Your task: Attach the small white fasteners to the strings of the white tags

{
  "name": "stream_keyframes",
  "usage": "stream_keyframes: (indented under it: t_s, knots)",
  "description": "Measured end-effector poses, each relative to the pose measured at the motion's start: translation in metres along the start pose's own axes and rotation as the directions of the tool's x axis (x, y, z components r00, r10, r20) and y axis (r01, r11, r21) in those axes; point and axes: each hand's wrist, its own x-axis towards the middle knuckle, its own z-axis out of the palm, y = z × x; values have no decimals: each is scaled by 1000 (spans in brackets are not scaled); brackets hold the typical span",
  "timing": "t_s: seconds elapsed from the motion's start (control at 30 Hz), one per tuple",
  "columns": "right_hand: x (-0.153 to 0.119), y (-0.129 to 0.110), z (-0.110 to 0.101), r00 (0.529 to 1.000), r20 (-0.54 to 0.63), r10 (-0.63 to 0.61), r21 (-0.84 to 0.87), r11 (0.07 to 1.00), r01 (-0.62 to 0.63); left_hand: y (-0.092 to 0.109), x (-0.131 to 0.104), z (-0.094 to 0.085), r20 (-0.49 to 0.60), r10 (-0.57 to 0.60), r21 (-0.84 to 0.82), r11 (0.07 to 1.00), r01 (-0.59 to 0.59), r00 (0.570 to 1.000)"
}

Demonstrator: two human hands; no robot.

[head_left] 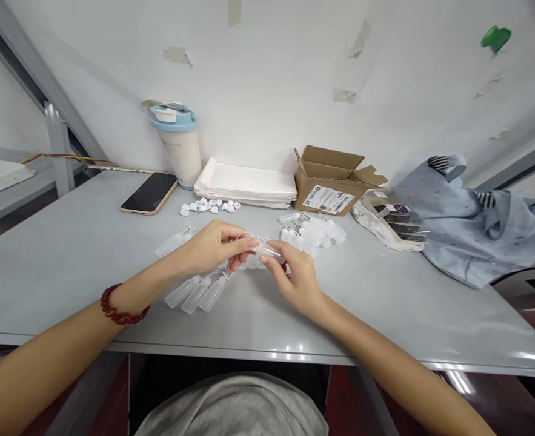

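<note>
A small translucent plastic bottle (271, 252) is held level between my hands above the table. My right hand (297, 275) grips its body between thumb and fingers. My left hand (222, 245) pinches at its neck end, where a thin white loop shows; the exact thing under the left fingertips is partly hidden. Below my left hand lie several similar bottles (197, 295) with white tops and loops. Another bottle (171, 243) lies behind the left wrist, partly covered. To the right rests a pile of whitish bottles (315, 233). Several small white caps (209, 206) are scattered beyond my hands.
On the grey table (67, 266) stand a cup with a blue lid (179, 145) and a phone (149, 194). A stack of white envelopes (246, 181), an open cardboard box (331, 188), a plastic-wrapped tray (392, 224) and light blue cloth (471, 224) line the back and right.
</note>
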Motion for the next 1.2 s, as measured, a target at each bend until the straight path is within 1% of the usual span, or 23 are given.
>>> stream_keyframes:
  t_s: [0.03, 0.1, 0.17, 0.27, 0.33, 0.37, 0.4, 0.43, 0.47, 0.5, 0.57, 0.63, 0.67, 0.7, 0.73, 0.77, 0.83, 0.9, 0.97, 1.03, 1.07, 1.13, 1.2]
  knots:
    - [1, -2, -1, 996, 39, 78, 62, 995, -81, 0, -1, 0, -15, 5, 25, 1000, -5, 1000]
    - [2, -6, -2, 962, 140, 235, 204, 944, -260, 1, -2, 1, -33, 27, 82, 996, -24, 999]
    - [3, -8, -3, 905, 253, 341, 363, 834, -415, 2, -3, 0, -32, 53, 132, 990, -49, 998]
    - [6, -10, -4, 808, 424, 409, 561, 582, -589, 2, -4, 0, -29, 112, 189, 976, -105, 993]
    - [8, -11, -6, 745, 515, 425, 609, 430, -667, 1, -4, 1, -39, 157, 214, 966, -145, 987]
    - [9, -11, -6, 724, 541, 428, 614, 388, -688, 0, -4, 1, -49, 171, 219, 963, -157, 984]
    - [10, -11, -7, 715, 553, 429, 613, 372, -697, 0, -4, 2, -59, 179, 214, 963, -162, 982]
    - [11, -11, -7, 717, 551, 428, 611, 379, -695, -1, -3, 2, -69, 179, 198, 967, -162, 982]
    - [11, -11, -7, 731, 533, 426, 608, 409, -681, -1, -3, 2, -78, 173, 176, 972, -157, 982]
    - [10, -11, -6, 757, 500, 421, 598, 465, -653, -1, -3, 3, -85, 162, 152, 977, -148, 983]
    - [8, -10, -6, 830, 395, 394, 520, 649, -556, 0, -3, 2, -84, 133, 113, 986, -123, 988]
    - [5, -8, -5, 914, 266, 307, 341, 857, -387, 2, -4, 0, -58, 103, 106, 990, -96, 993]
    - [4, -6, -4, 951, 203, 233, 226, 934, -277, 2, -4, 0, -41, 91, 107, 991, -86, 995]
    - [3, -4, -4, 979, 150, 139, 108, 982, -156, 3, -4, -1, -25, 79, 104, 992, -76, 997]
    - [2, -2, -4, 994, 107, 32, -4, 999, -32, 4, -4, -1, -13, 69, 96, 993, -67, 998]
    - [1, 1, -4, 994, 75, -79, -109, 990, 87, 4, -4, -2, -2, 58, 83, 995, -58, 998]
    - [1, 6, -3, 960, 40, -277, -289, 917, 277, 5, -3, -2, 20, 34, 46, 998, -35, 999]
    - [2, 10, -3, 916, 30, -401, -411, 830, 377, 5, -2, -1, 69, 8, 16, 1000, -9, 998]
    - [2, 11, -3, 901, 36, -432, -470, 789, 397, 5, -1, -1, 125, -8, -4, 1000, 8, 992]
    - [3, 9, -4, 920, 51, -388, -461, 808, 367, 4, 0, 0, 144, 1, -21, 1000, 2, 990]
    - [3, 7, -4, 935, 56, -351, -427, 838, 340, 3, 0, 1, 135, 13, -26, 1000, -10, 991]
    - [3, 2, -6, 968, 68, -240, -295, 922, 249, 1, 0, 2, 107, 32, -27, 999, -29, 994]
    - [4, -5, -8, 991, 106, -85, -108, 990, 96, -2, 0, 3, 89, 35, -29, 999, -32, 995]
